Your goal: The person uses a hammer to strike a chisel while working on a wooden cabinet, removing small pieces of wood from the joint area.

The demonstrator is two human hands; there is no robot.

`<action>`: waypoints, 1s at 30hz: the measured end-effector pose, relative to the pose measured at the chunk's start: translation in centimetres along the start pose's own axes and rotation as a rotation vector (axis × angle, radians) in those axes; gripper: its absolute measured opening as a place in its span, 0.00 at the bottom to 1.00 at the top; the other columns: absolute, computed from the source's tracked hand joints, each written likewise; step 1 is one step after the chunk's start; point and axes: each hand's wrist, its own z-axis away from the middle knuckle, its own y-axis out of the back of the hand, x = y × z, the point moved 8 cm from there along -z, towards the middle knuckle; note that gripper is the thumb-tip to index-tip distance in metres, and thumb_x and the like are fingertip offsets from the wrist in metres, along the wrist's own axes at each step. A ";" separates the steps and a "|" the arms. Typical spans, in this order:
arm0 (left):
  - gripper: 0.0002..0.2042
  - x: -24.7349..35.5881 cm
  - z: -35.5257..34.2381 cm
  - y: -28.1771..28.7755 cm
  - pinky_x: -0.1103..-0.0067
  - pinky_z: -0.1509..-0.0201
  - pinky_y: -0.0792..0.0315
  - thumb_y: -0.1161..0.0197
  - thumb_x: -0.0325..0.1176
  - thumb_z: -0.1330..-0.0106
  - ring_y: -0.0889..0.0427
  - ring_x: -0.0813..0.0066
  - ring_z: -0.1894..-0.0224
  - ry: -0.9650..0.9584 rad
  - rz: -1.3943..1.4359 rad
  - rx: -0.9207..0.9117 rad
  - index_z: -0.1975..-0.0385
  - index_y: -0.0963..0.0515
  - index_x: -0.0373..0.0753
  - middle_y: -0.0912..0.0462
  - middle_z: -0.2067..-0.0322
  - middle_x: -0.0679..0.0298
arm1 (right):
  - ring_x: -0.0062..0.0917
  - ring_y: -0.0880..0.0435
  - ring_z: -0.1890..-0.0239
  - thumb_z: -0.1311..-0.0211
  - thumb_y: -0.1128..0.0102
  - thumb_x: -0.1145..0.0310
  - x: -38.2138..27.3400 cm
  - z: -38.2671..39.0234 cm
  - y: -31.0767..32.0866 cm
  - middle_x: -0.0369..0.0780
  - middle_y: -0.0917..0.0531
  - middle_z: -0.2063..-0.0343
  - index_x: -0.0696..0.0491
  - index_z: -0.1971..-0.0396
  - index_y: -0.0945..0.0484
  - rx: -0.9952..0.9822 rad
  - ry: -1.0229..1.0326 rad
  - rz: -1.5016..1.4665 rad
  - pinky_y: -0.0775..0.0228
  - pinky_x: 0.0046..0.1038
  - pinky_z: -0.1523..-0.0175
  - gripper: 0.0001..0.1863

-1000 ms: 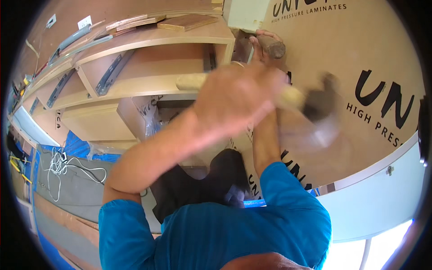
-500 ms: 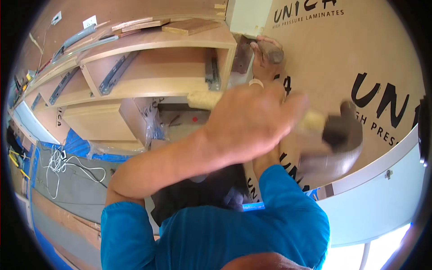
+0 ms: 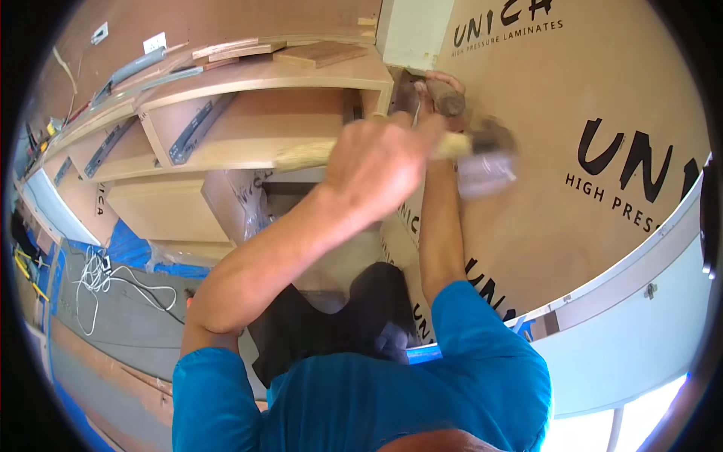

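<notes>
My left hand (image 3: 373, 160) is wrapped around the pale wooden handle of a hammer (image 3: 305, 155). The hammer's head, smeared by motion, is just below and to the right of my right hand (image 3: 446, 78). That hand grips an upright tool with a thick, round-ended brown handle (image 3: 450, 104); the tool's lower end is hidden. It is in the corner by the wooden cabinet (image 3: 312, 80) and a large brown printed panel (image 3: 527, 218). My left hand and the hammer partly cover my right wrist.
Drawer runners (image 3: 192, 132) line the open cabinet bays, and loose wood pieces (image 3: 320, 54) lie on its top. A tangled white cable (image 3: 94, 271) is on the floor at left. Blue sheeting (image 3: 129, 245) runs along the cabinet's base. A pale curved panel edge (image 3: 602, 282) borders the right.
My left hand has swung the hammer leftward, bringing its head from the right up toward the handle in my right hand. My right hand keeps its grip in the corner.
</notes>
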 end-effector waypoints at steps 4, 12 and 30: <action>0.15 2.2 2.6 3.3 0.56 0.68 0.21 0.31 0.26 0.41 0.15 0.45 0.68 -0.123 0.001 0.105 0.54 0.23 0.41 0.19 0.72 0.55 | 0.25 0.13 0.54 0.34 0.23 0.70 -6.8 3.9 -2.0 0.39 0.13 0.53 0.54 0.49 0.23 -0.089 0.027 -0.003 0.21 0.29 0.45 0.19; 0.16 0.8 3.3 4.0 0.56 0.64 0.21 0.29 0.31 0.40 0.14 0.47 0.62 -0.036 0.050 0.089 0.53 0.23 0.42 0.15 0.64 0.53 | 0.32 0.12 0.50 0.36 0.21 0.65 -7.0 4.5 -2.9 0.42 0.11 0.54 0.53 0.49 0.23 -0.109 0.098 0.033 0.21 0.33 0.41 0.22; 0.13 -0.2 6.7 2.3 0.56 0.69 0.22 0.33 0.26 0.46 0.15 0.48 0.70 0.050 0.192 0.002 0.60 0.22 0.42 0.18 0.73 0.57 | 0.32 0.13 0.45 0.36 0.25 0.78 -7.7 4.7 -0.3 0.41 0.14 0.51 0.52 0.47 0.25 -0.026 0.246 0.073 0.21 0.33 0.39 0.22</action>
